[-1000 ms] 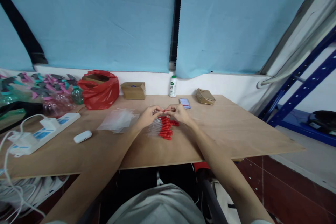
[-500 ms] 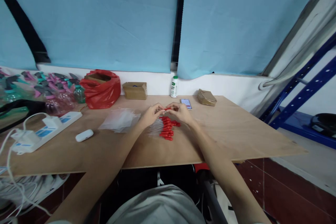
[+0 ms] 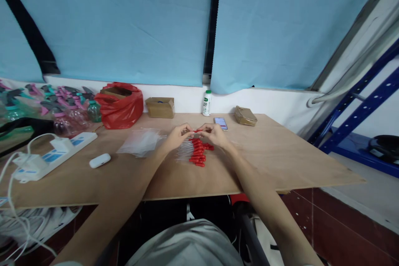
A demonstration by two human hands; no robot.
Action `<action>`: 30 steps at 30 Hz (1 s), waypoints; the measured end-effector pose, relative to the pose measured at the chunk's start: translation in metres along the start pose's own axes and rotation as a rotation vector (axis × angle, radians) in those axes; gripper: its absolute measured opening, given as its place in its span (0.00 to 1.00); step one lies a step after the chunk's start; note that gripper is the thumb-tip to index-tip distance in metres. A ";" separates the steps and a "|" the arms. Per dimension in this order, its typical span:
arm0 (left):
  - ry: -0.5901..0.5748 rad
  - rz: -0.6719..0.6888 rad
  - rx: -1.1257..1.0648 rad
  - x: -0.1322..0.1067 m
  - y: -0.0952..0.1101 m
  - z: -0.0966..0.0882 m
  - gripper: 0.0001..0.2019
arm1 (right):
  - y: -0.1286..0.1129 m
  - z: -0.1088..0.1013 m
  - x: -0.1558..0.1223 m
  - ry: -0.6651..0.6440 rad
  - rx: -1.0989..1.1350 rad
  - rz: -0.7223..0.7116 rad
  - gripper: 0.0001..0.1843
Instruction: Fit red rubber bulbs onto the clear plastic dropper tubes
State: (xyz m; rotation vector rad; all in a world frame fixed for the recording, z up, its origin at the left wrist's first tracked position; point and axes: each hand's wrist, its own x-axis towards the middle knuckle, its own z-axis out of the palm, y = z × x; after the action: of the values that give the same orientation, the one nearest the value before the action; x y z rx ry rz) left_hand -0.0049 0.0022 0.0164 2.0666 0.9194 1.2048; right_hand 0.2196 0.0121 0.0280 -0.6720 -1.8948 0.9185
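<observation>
My left hand (image 3: 180, 135) and my right hand (image 3: 215, 134) meet over the table, fingertips pinched. Between them is a dropper, its red rubber bulb (image 3: 198, 131) showing in the gap; its glass tube is mostly hidden by my fingers. Just below my hands lies a pile of droppers (image 3: 197, 151), with clear thin tubes pointing left and red bulbs to the right. A few more red bulbs (image 3: 208, 146) lie at the pile's right side. Thin clear plastic bags (image 3: 141, 142) are spread flat to the left, near my left forearm.
On the wooden table (image 3: 280, 158) stand a red plastic bag (image 3: 120, 108) holding a box, a cardboard box (image 3: 160, 108), a white bottle (image 3: 206, 104), a phone (image 3: 220, 123) and a brown packet (image 3: 245, 115). A power strip (image 3: 59, 153), white case (image 3: 100, 161) and several spray bottles (image 3: 75, 114) are left.
My hands have moved slightly apart, and the left has shifted a little to the left. Both still pinch the dropper; the pile looks the same.
</observation>
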 end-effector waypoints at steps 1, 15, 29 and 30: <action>0.004 -0.002 -0.007 0.000 -0.001 0.000 0.15 | -0.001 0.001 0.000 0.002 0.004 -0.001 0.17; -0.011 0.001 -0.050 -0.002 0.010 0.001 0.13 | -0.008 0.003 -0.002 -0.006 0.066 -0.005 0.17; -0.006 0.003 -0.064 -0.001 0.006 0.001 0.13 | -0.006 0.005 0.000 0.000 0.140 0.015 0.18; -0.008 0.004 -0.071 -0.001 0.005 0.001 0.13 | -0.006 0.005 0.000 -0.003 0.147 0.017 0.18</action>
State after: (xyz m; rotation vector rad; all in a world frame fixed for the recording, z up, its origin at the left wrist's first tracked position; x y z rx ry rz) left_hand -0.0026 -0.0024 0.0191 2.0170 0.8573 1.2134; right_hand 0.2147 0.0066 0.0310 -0.5988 -1.8068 1.0587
